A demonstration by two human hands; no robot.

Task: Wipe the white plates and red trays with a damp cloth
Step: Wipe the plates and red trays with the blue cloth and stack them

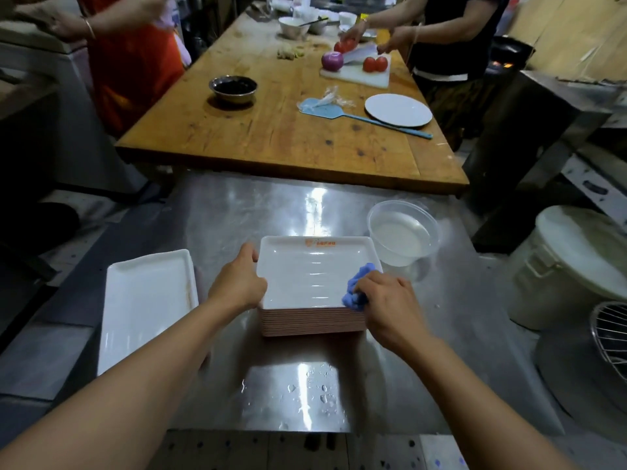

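A stack of trays (pixel 312 322) with reddish edges stands on the steel table (pixel 237 215). The top tray (pixel 305 269) shows a white inside with an orange logo at its far rim. My left hand (pixel 239 283) grips the left edge of that top tray. My right hand (pixel 385 301) presses a crumpled blue cloth (pixel 356 286) onto the tray's near right corner. A long white rectangular plate (pixel 146 307) lies to the left of the stack.
A clear plastic tub of water (pixel 403 232) stands right of the stack. Water drops (pixel 319 391) lie on the near steel. Beyond is a wooden table (pixel 271 130) with a round white plate (pixel 398 110), a bowl and a cutting board, where two people work. White bucket (pixel 570 266) at right.
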